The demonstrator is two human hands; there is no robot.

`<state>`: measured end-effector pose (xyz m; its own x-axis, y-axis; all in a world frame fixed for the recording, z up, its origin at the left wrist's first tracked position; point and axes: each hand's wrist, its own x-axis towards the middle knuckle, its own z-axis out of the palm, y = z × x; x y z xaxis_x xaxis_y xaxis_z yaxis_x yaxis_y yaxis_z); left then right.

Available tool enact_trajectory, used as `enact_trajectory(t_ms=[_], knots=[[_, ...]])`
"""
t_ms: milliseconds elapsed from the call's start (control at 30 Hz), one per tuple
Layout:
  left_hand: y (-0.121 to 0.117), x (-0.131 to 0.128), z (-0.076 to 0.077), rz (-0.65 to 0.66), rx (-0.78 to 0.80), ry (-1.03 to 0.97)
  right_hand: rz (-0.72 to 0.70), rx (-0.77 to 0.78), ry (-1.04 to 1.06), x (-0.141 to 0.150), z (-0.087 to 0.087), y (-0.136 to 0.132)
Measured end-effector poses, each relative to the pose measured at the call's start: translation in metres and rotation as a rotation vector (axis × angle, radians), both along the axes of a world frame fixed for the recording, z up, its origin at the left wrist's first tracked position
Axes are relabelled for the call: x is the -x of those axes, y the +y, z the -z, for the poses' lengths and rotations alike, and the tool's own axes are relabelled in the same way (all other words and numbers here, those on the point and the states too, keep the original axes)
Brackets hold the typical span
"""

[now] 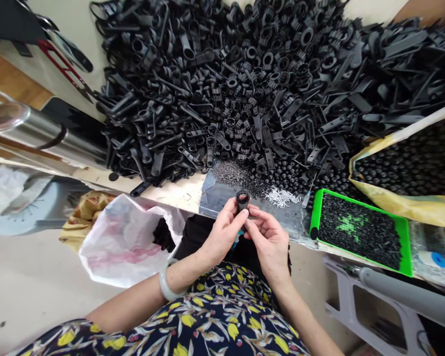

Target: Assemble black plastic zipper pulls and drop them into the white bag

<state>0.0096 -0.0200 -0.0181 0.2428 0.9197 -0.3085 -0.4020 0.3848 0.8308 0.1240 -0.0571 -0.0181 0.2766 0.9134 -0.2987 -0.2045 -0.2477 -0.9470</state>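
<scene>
Between my two hands, above the front edge of the table, is a black plastic part [242, 199] with a ring at its top end. My left hand [225, 228] pinches it just below the ring. The fingers of my right hand [266, 235] are closed at its lower end, which they mostly hide. Just beyond my hands lie a patch of small grey-brown pieces [230, 173], a little heap of white pins [282, 197] and many round black pieces [282, 173].
Black plastic parts [193, 79] pile up across the table. On the right are a green tray [403, 247] of tiny black pieces and a yellow-edged sack [400, 195]. A steel flask [40, 128] lies left. Below the edge hangs a white bag [122, 247].
</scene>
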Motion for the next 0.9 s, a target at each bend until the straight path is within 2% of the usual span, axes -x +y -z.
enact_trajectory(t_ms=[233,467,600,733,833,900], knots=[[0.000,0.003,-0.005,-0.016,-0.036,0.102,0.053,-0.018,-0.013,0.008,-0.004,-0.001],[0.000,0.010,-0.002,-0.016,-0.079,0.159,0.036,-0.019,-0.030,0.015,0.005,-0.004],[-0.003,0.008,0.004,-0.060,-0.049,0.159,-0.048,-0.068,-0.229,0.011,0.010,-0.009],[-0.003,0.008,0.005,-0.053,-0.007,0.149,-0.151,-0.180,-0.542,0.001,0.004,-0.014],[-0.001,0.010,0.002,-0.042,0.034,0.125,-0.082,-0.240,-0.654,-0.007,-0.006,-0.014],[0.000,0.013,0.000,-0.032,0.050,0.114,-0.028,-0.208,-0.620,-0.011,-0.010,-0.009]])
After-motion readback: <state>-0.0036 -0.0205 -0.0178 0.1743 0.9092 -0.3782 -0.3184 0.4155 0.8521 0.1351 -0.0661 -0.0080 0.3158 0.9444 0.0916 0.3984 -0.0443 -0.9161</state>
